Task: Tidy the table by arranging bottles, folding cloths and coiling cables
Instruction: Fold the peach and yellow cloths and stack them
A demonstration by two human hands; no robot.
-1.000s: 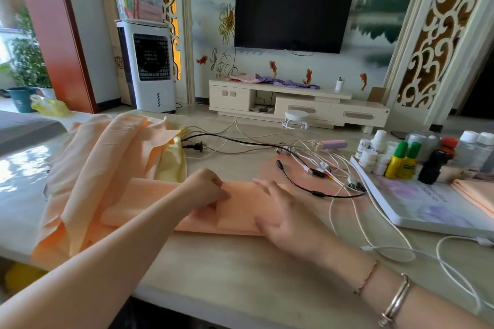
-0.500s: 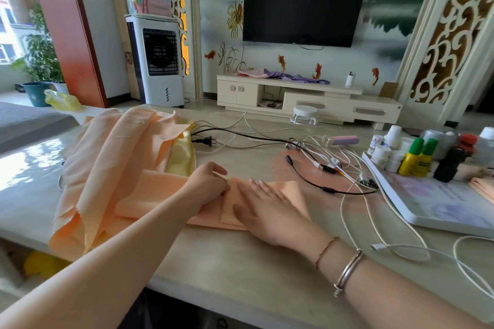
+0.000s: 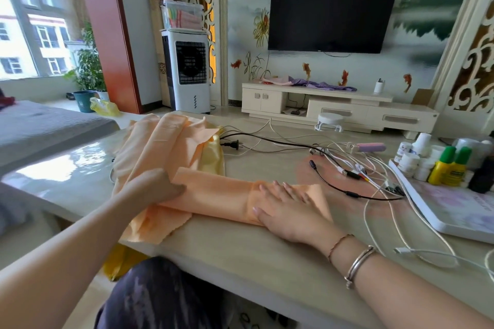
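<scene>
A peach cloth (image 3: 216, 192) lies folded into a long strip across the table's front. My right hand (image 3: 288, 208) rests flat, fingers straight, on the strip's right end. My left hand (image 3: 157, 187) grips the strip's left end, where it meets a heap of peach and yellow cloths (image 3: 165, 141). A tangle of black and white cables (image 3: 344, 165) spreads over the table to the right of the cloth. Small bottles (image 3: 449, 165), two of them yellow with green caps, stand at the far right.
A white board (image 3: 454, 211) lies at the right under the bottles. A white cable with a plug (image 3: 417, 251) loops near the front right edge. The table's front edge (image 3: 240, 270) runs close to my lap.
My left hand has slid left along the strip, away from my right hand, and the cloth between them now lies stretched out longer. The camera has swung left.
</scene>
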